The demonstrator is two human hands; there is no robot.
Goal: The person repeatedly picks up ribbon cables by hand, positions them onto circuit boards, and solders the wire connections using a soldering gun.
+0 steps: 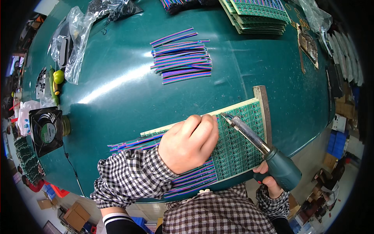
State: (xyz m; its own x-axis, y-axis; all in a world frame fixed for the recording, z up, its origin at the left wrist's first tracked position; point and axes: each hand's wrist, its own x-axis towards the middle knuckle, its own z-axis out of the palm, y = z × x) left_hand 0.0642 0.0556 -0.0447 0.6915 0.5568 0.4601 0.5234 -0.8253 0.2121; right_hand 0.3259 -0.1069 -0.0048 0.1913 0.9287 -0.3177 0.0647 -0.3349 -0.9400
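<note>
A green circuit board panel with pale edge strips lies on the table in front of me, its right end against a grey bar. Multicoloured ribbon wires run leftward from the panel. My left hand rests over the panel's far side, fingers curled into a pinch; its fingertips and whatever they grip are hidden. In my right hand is a soldering gun with a green body and metal barrel. Its tip touches or hovers just above the panel's far edge, beside my left fingers; I cannot tell which.
A pile of cut ribbon wires lies farther back. Stacked circuit panels sit at the far right, near a burnt-looking metal holder. On the left are a black fan, a clear plastic bag and a green round thing.
</note>
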